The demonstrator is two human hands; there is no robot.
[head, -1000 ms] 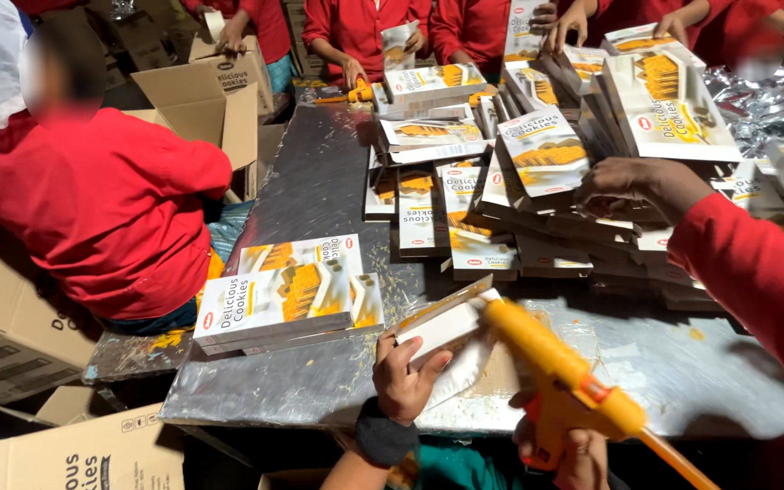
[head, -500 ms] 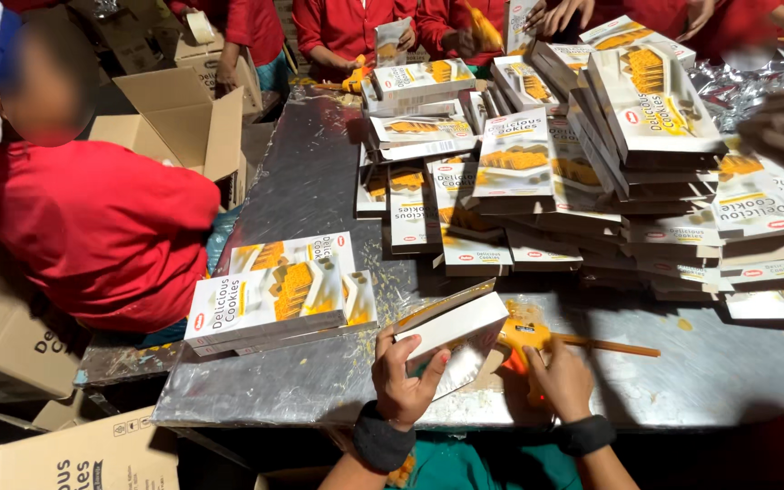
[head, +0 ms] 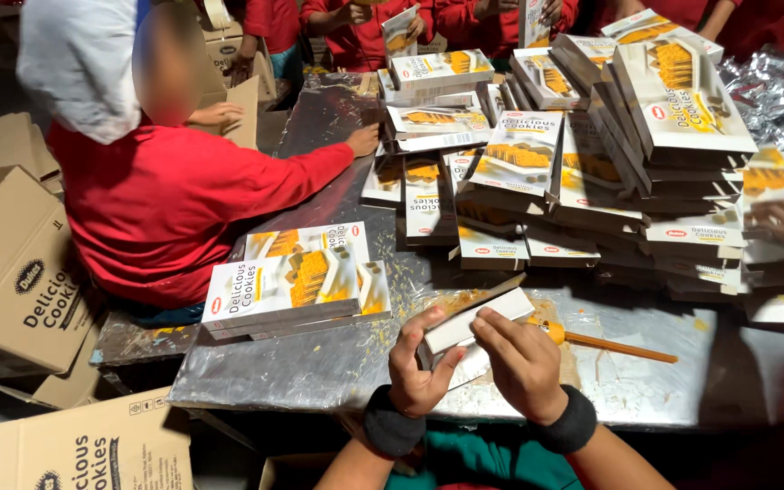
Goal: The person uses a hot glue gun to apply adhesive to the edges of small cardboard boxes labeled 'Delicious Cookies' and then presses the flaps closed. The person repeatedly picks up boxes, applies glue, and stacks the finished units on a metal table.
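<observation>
A flat white cookie box (head: 478, 322) stands tilted on its end at the near edge of the metal table (head: 319, 363). My left hand (head: 419, 363) grips its lower left side. My right hand (head: 521, 358) presses on its open end flap, fingers curled over the edge. An orange glue brush (head: 610, 343) lies on the table just right of my right hand, apart from it. A short stack of closed white-and-yellow cookie boxes (head: 297, 286) lies to the left of my hands.
Tall leaning piles of cookie boxes (head: 592, 154) fill the table's far half. A person in a red top (head: 174, 200) sits at left, arm stretched onto the table. Brown cartons (head: 20, 272) stand at left. Silver foil packs (head: 782, 95) lie far right.
My right hand held the orange brush up a second ago, then laid it on the table and moved onto the box flap. The person at left reached an arm onto the table.
</observation>
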